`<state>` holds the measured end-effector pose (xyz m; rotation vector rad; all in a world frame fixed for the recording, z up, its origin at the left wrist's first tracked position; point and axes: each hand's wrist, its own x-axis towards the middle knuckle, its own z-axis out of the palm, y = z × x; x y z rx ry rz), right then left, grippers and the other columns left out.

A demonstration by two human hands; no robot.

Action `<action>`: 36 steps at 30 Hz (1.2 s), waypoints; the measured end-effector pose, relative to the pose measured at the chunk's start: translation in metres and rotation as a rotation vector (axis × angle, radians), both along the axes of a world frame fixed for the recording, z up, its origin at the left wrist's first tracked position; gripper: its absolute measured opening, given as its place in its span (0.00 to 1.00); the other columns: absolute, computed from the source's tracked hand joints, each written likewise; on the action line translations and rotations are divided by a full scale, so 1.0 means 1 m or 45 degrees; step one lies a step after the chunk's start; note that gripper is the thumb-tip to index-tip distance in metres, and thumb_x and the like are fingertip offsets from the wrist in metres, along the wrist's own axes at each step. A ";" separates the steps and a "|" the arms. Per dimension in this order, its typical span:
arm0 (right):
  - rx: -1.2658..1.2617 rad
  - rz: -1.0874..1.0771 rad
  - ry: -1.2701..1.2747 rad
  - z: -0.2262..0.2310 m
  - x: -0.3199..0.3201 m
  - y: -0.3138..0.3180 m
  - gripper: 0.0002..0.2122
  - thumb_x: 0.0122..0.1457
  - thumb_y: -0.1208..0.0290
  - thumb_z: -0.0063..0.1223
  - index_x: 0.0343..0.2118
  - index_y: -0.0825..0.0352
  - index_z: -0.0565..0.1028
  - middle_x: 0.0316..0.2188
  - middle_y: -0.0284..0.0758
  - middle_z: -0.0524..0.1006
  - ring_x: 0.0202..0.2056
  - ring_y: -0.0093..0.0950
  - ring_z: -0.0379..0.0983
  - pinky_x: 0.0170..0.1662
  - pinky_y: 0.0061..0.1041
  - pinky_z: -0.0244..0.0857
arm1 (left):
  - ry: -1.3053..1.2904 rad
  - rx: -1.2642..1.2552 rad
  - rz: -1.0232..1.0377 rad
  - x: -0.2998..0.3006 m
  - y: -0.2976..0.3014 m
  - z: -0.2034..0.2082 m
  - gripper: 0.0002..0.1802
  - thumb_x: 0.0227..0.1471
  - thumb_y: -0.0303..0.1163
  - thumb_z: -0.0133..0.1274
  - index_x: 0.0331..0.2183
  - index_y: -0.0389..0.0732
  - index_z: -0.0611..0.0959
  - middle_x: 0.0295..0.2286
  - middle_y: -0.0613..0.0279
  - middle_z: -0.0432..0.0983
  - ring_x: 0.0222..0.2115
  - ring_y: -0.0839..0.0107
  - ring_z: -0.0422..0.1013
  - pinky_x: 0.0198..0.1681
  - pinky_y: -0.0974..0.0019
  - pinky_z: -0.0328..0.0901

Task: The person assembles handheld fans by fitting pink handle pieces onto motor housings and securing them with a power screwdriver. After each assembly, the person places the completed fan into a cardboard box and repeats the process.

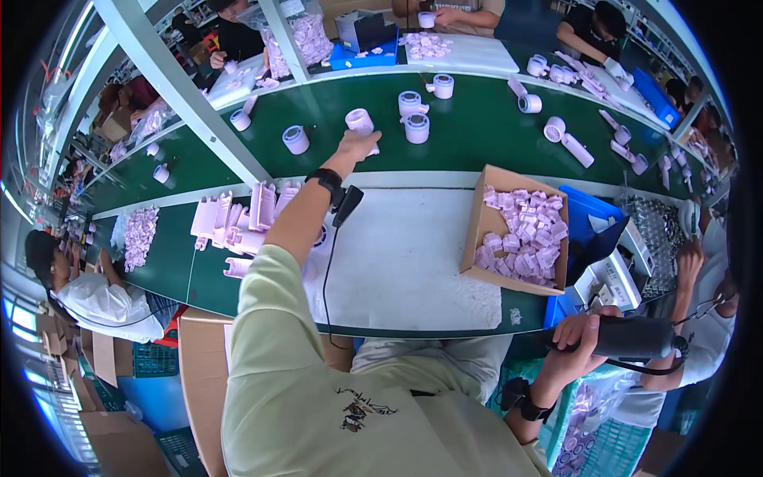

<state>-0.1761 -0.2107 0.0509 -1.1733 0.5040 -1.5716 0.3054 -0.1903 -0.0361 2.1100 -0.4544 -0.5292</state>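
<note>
At upper centre the left hand's fingers pinch a lilac part; at lower right the right hand's grip a black device.

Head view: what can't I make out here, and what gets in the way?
All in the head view:
- Whether the left hand has closed its grip on the pale fan: the hand's back covers its fingertips.
- The left end of the black cylinder: behind the right hand.
- Most of the round part: under the left forearm.
- Lower pieces in the cardboard box: beneath the top pieces.
</note>
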 end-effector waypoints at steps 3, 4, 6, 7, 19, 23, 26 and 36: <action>0.073 -0.179 0.321 -0.003 0.000 -0.004 0.14 0.59 0.73 0.49 0.46 0.71 0.65 0.12 0.25 0.59 0.13 0.14 0.52 0.19 0.16 0.50 | -0.477 0.303 0.168 0.024 -0.012 -0.009 0.33 0.51 0.50 0.53 0.48 0.32 0.70 0.43 0.41 0.72 0.41 0.50 0.72 0.47 0.56 0.67; 0.069 -0.185 0.326 -0.002 -0.002 -0.008 0.14 0.59 0.73 0.49 0.46 0.71 0.65 0.12 0.25 0.59 0.13 0.14 0.52 0.19 0.16 0.50 | -0.492 0.352 0.219 0.019 -0.010 -0.008 0.35 0.50 0.52 0.53 0.49 0.32 0.70 0.45 0.40 0.71 0.44 0.49 0.70 0.49 0.56 0.65; 0.028 -0.280 0.389 -0.002 -0.009 -0.026 0.16 0.60 0.71 0.51 0.48 0.71 0.65 0.17 0.28 0.65 0.17 0.16 0.60 0.24 0.16 0.56 | -0.496 0.412 0.280 0.009 0.004 -0.008 0.36 0.50 0.53 0.53 0.50 0.32 0.70 0.46 0.39 0.71 0.46 0.49 0.69 0.52 0.56 0.63; 0.022 -0.333 0.427 -0.004 -0.013 -0.030 0.18 0.60 0.70 0.52 0.49 0.71 0.65 0.19 0.30 0.68 0.20 0.17 0.63 0.27 0.16 0.59 | -0.587 0.273 -0.030 -0.018 0.020 0.025 0.36 0.50 0.54 0.53 0.49 0.33 0.71 0.47 0.40 0.71 0.48 0.51 0.68 0.51 0.57 0.63; -0.262 -0.840 0.562 -0.022 -0.001 -0.050 0.26 0.57 0.70 0.59 0.55 0.73 0.61 0.46 0.43 0.70 0.46 0.31 0.68 0.49 0.29 0.63 | -0.429 -0.115 0.087 -0.165 0.272 0.072 0.13 0.55 0.28 0.53 0.43 0.36 0.78 0.33 0.58 0.78 0.31 0.72 0.72 0.35 0.69 0.67; -0.944 -1.343 0.867 -0.020 0.004 -0.031 0.25 0.56 0.73 0.60 0.53 0.74 0.61 0.45 0.42 0.68 0.46 0.32 0.67 0.49 0.29 0.64 | -0.972 0.182 0.360 -0.165 0.300 0.039 0.12 0.52 0.28 0.55 0.40 0.36 0.79 0.28 0.56 0.76 0.26 0.62 0.71 0.33 0.63 0.66; -0.998 -0.948 0.795 -0.038 0.032 -0.011 0.19 0.56 0.75 0.57 0.48 0.73 0.65 0.44 0.40 0.68 0.45 0.31 0.67 0.48 0.27 0.63 | -1.074 0.113 0.392 -0.152 0.298 0.030 0.11 0.51 0.28 0.55 0.38 0.36 0.80 0.26 0.55 0.74 0.24 0.59 0.69 0.32 0.61 0.66; -0.916 0.233 2.140 -0.007 0.299 -0.100 0.27 0.49 0.50 0.58 0.46 0.66 0.75 0.31 0.40 0.80 0.35 0.35 0.78 0.41 0.30 0.69 | -0.446 0.227 -0.078 -0.080 0.251 0.035 0.10 0.47 0.31 0.59 0.24 0.32 0.81 0.28 0.50 0.76 0.30 0.59 0.73 0.34 0.63 0.67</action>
